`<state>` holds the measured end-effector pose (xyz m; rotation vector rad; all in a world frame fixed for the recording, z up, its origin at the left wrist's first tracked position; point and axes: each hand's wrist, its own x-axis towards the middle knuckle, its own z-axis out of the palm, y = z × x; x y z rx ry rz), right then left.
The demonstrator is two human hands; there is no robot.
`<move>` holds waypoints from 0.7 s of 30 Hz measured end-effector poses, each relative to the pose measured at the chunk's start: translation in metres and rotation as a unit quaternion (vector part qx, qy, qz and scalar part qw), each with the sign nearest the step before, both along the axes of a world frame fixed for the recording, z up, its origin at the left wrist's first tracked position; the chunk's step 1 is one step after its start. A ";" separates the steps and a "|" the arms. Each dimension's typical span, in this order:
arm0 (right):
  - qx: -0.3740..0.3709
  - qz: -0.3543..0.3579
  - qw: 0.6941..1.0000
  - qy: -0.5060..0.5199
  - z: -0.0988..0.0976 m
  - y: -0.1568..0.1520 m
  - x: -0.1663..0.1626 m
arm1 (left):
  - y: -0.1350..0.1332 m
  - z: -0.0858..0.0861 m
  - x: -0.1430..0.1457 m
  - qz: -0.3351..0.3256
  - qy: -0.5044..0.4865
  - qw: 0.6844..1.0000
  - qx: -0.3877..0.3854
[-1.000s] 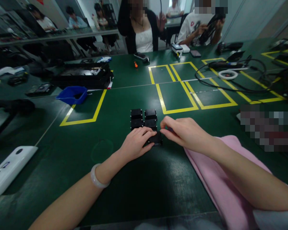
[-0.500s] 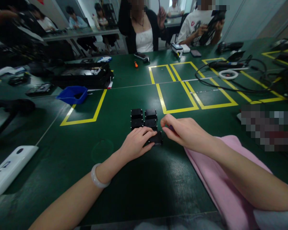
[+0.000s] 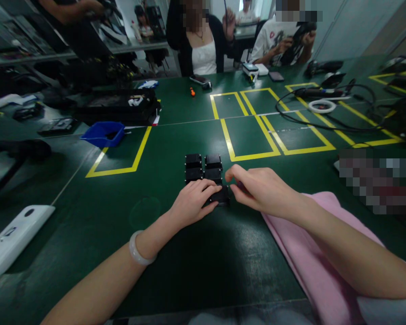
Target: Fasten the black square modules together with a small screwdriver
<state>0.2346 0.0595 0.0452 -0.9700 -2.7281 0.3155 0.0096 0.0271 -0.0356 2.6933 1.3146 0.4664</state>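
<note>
White plastic casing [image 3: 15, 241] lies at the left of the green desk [image 3: 196, 266], before a blue plastic tray [image 3: 94, 137]. The left hand [image 3: 194, 201] pinches the nearest small black rectangular block [image 3: 222, 194]; four matching black blocks [image 3: 213, 174] beyond it seem already arranged in rows. The right hand [image 3: 230, 178] curls just beside the nearest block; whether it holds anything, I cannot tell. Work there looks unfinished; how much is left doesn't show.

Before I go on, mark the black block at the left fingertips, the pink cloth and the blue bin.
Black block [image 3: 223, 195]: head view, on its top face.
Pink cloth [image 3: 311, 264]: head view, on its near part.
Blue bin [image 3: 94, 132]: head view, on its wall.
</note>
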 end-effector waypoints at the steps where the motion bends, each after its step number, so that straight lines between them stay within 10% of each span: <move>1: 0.000 0.003 1.000 -0.001 0.001 0.000 0.000 | 0.000 0.000 0.000 0.000 0.000 1.000 -0.001; 21: 0.053 -0.006 0.998 -0.019 -0.005 0.001 -0.002 | 0.000 0.000 0.000 0.001 0.007 1.000 -0.004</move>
